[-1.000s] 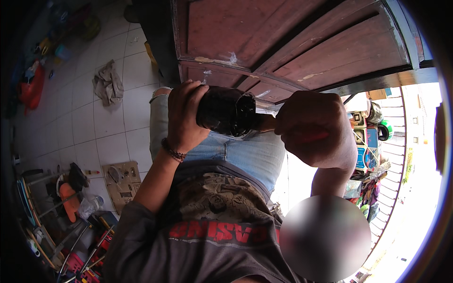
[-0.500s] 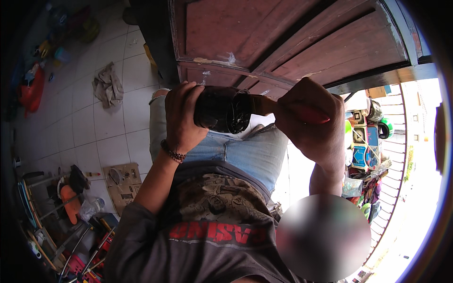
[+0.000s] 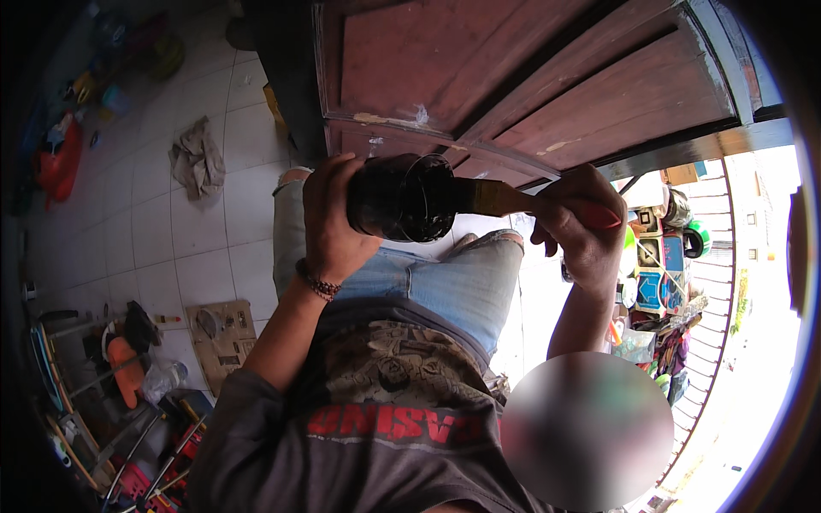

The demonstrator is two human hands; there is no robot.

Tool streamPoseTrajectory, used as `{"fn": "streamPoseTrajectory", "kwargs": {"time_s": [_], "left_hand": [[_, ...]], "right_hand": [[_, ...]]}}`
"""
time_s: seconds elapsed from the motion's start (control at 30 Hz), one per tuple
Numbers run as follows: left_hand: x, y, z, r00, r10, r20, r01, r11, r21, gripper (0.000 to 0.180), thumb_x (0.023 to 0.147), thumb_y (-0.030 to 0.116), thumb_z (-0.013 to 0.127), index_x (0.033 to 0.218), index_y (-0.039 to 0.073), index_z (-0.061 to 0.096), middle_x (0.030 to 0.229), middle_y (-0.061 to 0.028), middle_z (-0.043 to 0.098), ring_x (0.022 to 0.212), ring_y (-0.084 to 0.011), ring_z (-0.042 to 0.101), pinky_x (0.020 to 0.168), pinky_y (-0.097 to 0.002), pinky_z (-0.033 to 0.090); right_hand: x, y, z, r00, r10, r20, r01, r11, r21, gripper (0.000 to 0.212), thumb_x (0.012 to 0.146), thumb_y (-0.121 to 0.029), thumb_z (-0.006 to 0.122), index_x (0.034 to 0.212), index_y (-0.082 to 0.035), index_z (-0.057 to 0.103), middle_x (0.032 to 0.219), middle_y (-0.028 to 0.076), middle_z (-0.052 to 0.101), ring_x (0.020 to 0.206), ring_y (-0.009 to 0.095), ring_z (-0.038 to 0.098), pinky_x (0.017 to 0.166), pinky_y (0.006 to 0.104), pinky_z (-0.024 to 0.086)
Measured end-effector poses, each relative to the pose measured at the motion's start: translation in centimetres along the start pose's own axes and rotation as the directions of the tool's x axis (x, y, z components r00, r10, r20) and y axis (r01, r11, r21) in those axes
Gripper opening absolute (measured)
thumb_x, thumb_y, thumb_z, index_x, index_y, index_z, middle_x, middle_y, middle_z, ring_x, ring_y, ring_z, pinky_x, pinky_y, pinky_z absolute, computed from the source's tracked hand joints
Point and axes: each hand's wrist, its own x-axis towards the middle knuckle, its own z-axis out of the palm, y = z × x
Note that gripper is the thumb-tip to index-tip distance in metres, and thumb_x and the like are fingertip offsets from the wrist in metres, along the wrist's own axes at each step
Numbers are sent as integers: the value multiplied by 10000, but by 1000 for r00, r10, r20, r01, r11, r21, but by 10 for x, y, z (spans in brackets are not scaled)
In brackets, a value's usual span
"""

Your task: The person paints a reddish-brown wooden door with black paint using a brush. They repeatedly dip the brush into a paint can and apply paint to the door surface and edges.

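My left hand (image 3: 334, 209) is wrapped round the side of a dark, paint-smeared container (image 3: 385, 201), which is tilted with its open mouth toward the right. In my right hand (image 3: 586, 227) is a paintbrush (image 3: 505, 199) with a wooden handle and a red handle end. Its dark bristles are at the container's mouth, against or just inside the rim; I cannot tell which. Beyond both hands stands a reddish-brown panelled wooden door (image 3: 410, 60) with pale filler patches on it.
A crumpled cloth (image 3: 197, 158) lies on the white tiled floor at left. Nearer are a flat piece of cardboard (image 3: 222, 338) and a cluttered rack (image 3: 103, 410) of tools. Boxes and a green helmet (image 3: 697, 238) line the railing (image 3: 727, 274) at right.
My right hand has turned and moved slightly down, showing more of the brush handle. The container's mouth has turned a little more into view. My left hand keeps its grip.
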Motion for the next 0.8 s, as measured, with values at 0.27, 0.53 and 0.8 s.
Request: {"fn": "streamPoseTrajectory", "kwargs": {"time_s": [0.27,0.53,0.8], "left_hand": [[-3,1,1,999,-45,9,46,995,-83,682,632,54,822,1252,0,542,1240,-192,569,1157,-384,550,1016,-454,419],[2,2,-3,1000,-3,-6,3,999,-33,648,666,81,817,1251,0,550,1250,-189,569,1156,-384,549,1018,-458,414],[1,5,-5,999,23,30,-24,999,46,641,673,69,791,1270,24,561,1257,-172,568,1188,-375,544,1031,-473,405]], "right_hand": [[-3,16,1,998,56,-1,-49,874,483,182,844,-72,730,874,15,573,729,156,672,534,176,648,410,252,460],[-6,39,-3,983,148,-107,-71,848,525,193,857,-156,684,848,-14,553,738,155,655,485,154,589,380,230,427],[-5,25,-18,972,-231,38,199,902,382,143,840,-39,689,932,-6,583,833,144,631,610,170,649,437,214,491]]}}
